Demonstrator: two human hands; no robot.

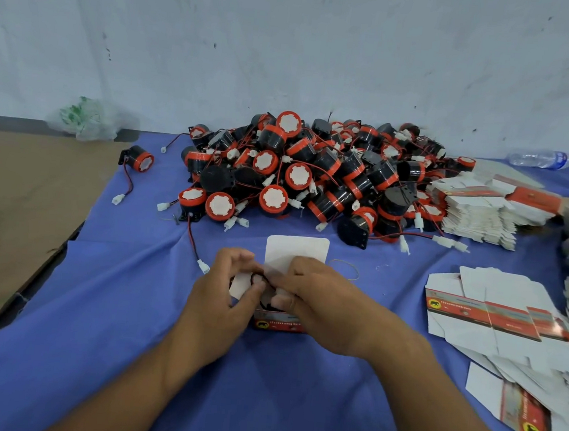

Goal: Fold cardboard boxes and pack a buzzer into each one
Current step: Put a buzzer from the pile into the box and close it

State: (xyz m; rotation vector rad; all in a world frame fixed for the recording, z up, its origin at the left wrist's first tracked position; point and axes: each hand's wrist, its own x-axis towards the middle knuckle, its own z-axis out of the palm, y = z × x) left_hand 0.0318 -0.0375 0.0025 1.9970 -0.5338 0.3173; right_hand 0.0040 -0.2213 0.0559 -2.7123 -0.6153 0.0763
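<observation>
A small cardboard box [279,322] with a red printed side stands on the blue cloth in front of me. Its white top flap [297,247] sticks up behind my fingers. My left hand [226,289] and my right hand [317,294] meet over the open top, with fingers pinching at the side flaps and at something black inside, mostly hidden. A big heap of black and red buzzers [314,173] with red and black wires lies beyond the box. One buzzer [139,159] lies apart at the left.
Flat unfolded boxes [494,312] are spread at the right, with stacks of more flat boxes [479,211] behind them. A plastic bottle [539,158] lies at the far right by the wall, a crumpled plastic bag [85,117] at the far left. Brown cardboard [12,205] covers the left side.
</observation>
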